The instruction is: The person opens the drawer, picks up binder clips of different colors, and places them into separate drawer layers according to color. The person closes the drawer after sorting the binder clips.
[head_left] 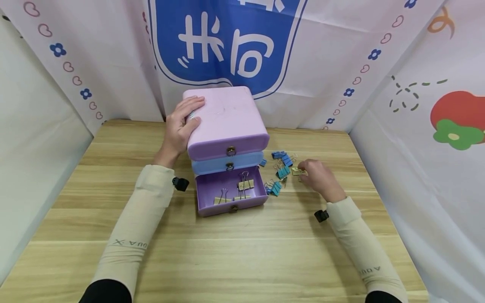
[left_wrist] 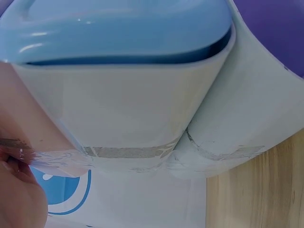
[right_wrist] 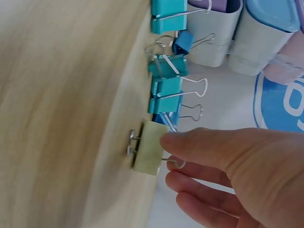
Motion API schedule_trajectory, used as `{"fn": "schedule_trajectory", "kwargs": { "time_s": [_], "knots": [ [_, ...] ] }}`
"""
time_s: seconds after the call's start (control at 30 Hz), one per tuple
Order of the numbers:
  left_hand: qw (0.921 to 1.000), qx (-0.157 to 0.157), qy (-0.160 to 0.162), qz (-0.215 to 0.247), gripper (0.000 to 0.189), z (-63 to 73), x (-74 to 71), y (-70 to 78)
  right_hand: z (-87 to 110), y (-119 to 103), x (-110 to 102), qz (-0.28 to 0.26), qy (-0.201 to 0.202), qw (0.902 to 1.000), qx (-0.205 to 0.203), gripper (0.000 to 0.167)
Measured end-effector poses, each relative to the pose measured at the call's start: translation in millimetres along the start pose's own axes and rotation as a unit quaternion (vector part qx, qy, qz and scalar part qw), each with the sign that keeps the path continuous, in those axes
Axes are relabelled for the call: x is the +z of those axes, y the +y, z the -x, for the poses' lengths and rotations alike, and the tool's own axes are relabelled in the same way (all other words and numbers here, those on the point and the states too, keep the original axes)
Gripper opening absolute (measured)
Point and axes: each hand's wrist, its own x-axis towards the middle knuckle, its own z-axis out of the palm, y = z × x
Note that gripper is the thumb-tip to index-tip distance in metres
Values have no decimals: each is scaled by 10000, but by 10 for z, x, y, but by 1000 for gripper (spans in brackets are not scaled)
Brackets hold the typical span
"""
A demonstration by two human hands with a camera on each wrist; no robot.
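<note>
From here, taking the cloth backdrop (head_left: 132, 71) as twelve o'clock, I see the drawer box (head_left: 227, 113) standing on the counter (head_left: 242, 261), its bottom drawer (head_left: 212, 185) pulled out toward six. The left hand (head_left: 181, 124) lies against the box at nine to ten o'clock, fingers fairly straight across the pink top, thumb apart from them, steadying rather than gripping.

The right hand (head_left: 318, 176), out at four o'clock from the box, is nearly closed at thumb and forefinger and pinches a yellow clip (right_wrist: 151, 148) by the edge near its wire handle; the other fingers curl loosely. That clip is at the counter, just beside the pile. Teal clips (head_left: 275, 188) sit at eight and nine o'clock from it, and blue clips (head_left: 279, 155) toward ten. Inside the bottom drawer are more yellow clips (head_left: 222, 200), wires pointing up. The blue drawer (head_left: 227, 163) above looks pushed in.
</note>
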Motion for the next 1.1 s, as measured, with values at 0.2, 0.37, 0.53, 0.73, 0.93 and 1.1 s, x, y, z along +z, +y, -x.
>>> {"fn": "schedule_trajectory", "kwargs": {
  "time_s": [0.2,0.37,0.53,0.73,0.93,1.1],
  "knots": [
    [10000,-8,-5,-41,48,0,-3,5,-29,19,34,36,81,10000,-14,18],
    [10000,-10,0,-64,48,-4,-1,6,-59,33,16,151,178,9996,-150,12],
    [10000,-59,9,-56,49,0,-3,-1,-83,31,-44,260,162,9991,-294,20],
    [9999,-133,-9,-87,50,5,5,-8,-65,9,-119,186,95,9995,-247,14],
    [10000,-42,29,-36,49,-14,11,-98,-36,-70,-202,138,188,9993,-279,15],
    [9999,3,78,-105,49,-30,11,-340,17,-223,-300,118,362,9985,-383,12]
  ]
}}
